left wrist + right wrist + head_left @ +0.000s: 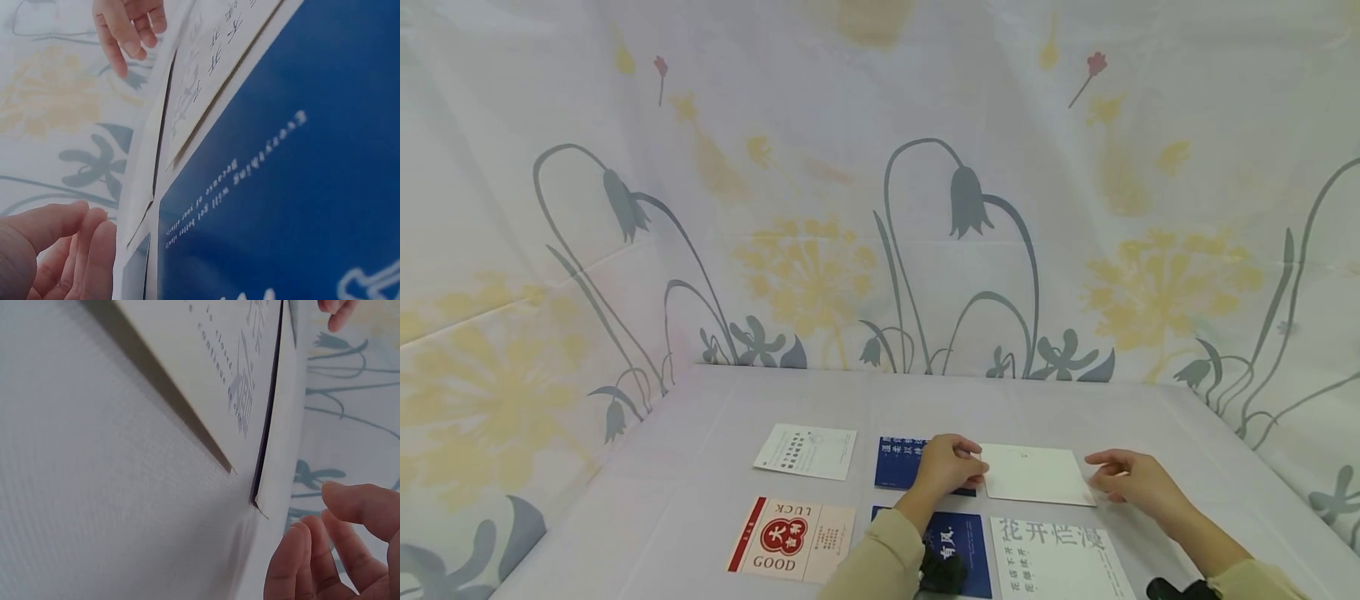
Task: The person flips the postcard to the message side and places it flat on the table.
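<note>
A plain cream card (1037, 477) lies on the table between the two hands. My left hand (946, 467) is at its left edge, over part of a blue card (895, 475) with white characters; thumb and fingertips are close together in the left wrist view. Just off the cream card's right edge, my right hand (1138, 482) has its fingers loosely bent. The right wrist view shows a gap between that hand (337, 550) and the card's corner (265, 494). Nearer to me lie a second blue card (269, 181) with English lettering and a white card (1060, 562) with grey characters.
On the left side of the table are a white card (808, 452) with small text and a red-and-cream GOOD LUCK card (827, 537). Floral cloth (820, 83) hangs behind and at both sides of the pale-covered table (647, 508).
</note>
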Action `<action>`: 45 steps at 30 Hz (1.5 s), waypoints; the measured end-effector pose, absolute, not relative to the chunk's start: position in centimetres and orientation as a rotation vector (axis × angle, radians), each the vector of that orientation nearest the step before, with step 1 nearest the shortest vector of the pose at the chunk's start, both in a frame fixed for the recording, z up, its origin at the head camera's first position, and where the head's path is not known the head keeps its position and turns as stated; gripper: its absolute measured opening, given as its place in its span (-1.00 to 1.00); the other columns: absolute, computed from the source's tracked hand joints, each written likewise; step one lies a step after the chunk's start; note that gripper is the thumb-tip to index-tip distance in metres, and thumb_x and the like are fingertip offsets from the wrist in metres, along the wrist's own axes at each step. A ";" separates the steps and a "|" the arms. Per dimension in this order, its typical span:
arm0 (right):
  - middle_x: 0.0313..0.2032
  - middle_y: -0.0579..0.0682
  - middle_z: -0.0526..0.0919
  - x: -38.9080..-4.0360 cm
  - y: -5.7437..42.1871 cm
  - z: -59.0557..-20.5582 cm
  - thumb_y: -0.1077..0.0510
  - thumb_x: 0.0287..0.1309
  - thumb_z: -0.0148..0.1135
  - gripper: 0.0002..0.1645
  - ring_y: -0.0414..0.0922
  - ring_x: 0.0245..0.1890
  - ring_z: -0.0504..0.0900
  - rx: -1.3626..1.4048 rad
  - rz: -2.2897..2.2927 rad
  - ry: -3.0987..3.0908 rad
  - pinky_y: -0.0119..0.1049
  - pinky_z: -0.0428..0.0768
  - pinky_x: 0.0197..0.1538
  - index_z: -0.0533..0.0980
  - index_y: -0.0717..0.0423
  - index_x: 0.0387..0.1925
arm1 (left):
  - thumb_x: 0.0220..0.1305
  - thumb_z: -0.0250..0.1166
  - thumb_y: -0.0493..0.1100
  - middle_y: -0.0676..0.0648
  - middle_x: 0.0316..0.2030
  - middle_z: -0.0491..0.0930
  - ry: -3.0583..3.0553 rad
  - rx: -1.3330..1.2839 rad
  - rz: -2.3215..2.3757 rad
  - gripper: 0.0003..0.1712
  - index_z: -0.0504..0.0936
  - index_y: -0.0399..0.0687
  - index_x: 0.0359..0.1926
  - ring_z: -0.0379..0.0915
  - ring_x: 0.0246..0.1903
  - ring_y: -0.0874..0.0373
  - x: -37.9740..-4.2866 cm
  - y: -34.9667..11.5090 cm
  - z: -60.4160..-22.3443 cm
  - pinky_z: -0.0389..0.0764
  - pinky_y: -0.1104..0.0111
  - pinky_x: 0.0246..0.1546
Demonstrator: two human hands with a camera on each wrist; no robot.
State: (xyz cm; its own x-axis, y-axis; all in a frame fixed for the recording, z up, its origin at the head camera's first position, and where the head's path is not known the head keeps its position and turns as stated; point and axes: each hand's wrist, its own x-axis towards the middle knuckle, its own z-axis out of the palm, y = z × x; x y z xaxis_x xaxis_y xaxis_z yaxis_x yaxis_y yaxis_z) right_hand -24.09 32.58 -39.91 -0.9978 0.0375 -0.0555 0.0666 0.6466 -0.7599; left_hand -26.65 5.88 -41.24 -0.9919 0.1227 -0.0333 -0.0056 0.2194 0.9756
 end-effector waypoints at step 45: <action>-0.32 -0.03 0.58 -19.4 30.6 -40.0 0.22 0.03 0.33 -0.55 -0.13 -0.36 0.51 0.036 -1.292 2.780 -0.36 0.53 -0.36 0.49 0.35 -0.03 | -0.10 0.49 -0.26 0.13 -0.54 0.55 2.471 0.464 1.608 -0.73 0.65 -0.06 -0.29 0.42 -0.51 0.30 -22.3 3.7 -40.4 0.47 0.42 -0.51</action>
State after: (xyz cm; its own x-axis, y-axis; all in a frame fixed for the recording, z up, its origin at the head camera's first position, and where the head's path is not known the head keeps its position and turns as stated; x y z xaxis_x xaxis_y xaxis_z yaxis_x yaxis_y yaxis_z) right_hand -19.42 30.63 -39.96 -0.9969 -0.0109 -0.0784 0.0529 0.6450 -0.7624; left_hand -22.26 3.66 -40.39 -0.9396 0.3404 0.0373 0.1718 0.3746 0.9111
